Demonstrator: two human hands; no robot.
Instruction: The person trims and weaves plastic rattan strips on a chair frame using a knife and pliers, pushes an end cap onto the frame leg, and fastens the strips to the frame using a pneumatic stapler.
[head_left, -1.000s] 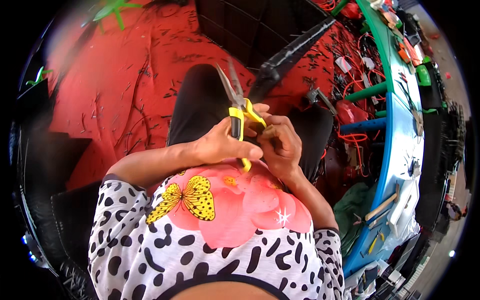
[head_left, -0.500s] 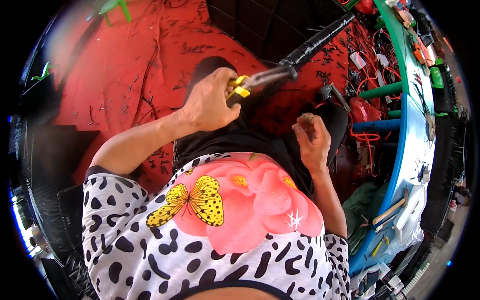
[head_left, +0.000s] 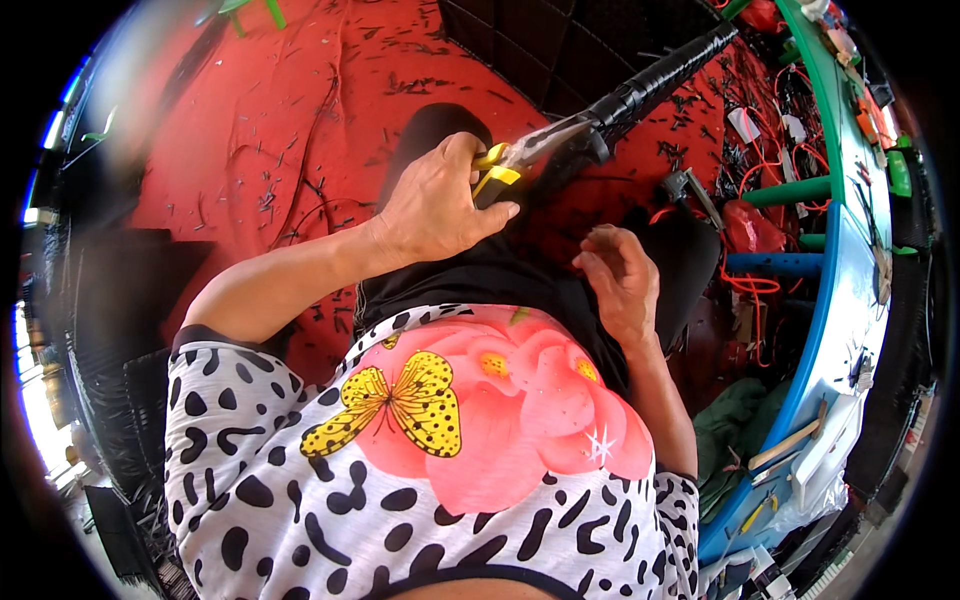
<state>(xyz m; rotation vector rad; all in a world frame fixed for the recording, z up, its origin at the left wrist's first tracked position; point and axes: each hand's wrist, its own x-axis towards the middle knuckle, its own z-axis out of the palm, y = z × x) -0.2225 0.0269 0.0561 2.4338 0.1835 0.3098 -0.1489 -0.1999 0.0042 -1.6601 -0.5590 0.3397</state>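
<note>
Long-nosed pliers (head_left: 545, 140) with yellow-and-black handles are gripped in my left hand (head_left: 440, 205), whose fingers wrap round them. Their jaws point right and meet the near end of a bar wrapped in black strips (head_left: 650, 85). Whether the jaws bite on a strip there I cannot tell. My right hand (head_left: 622, 275) hovers over my right thigh, apart from the bar. Its fingers are loosely curled, with a small gap to the thumb, and I see nothing in them.
Black quilted-looking panelling (head_left: 560, 45) stands beyond the bar. Black strip scraps litter the red floor (head_left: 270, 130). On the right runs a blue-and-green bench (head_left: 835, 300) carrying a wooden-handled tool (head_left: 785, 447). Orange cord (head_left: 750, 285) and a red bag (head_left: 752, 228) lie beneath it.
My view has shifted slightly, moving the surroundings to the right in the picture. The pliers have sharpened from a blur, their jaws now against the bar's end. My right hand stays curled.
</note>
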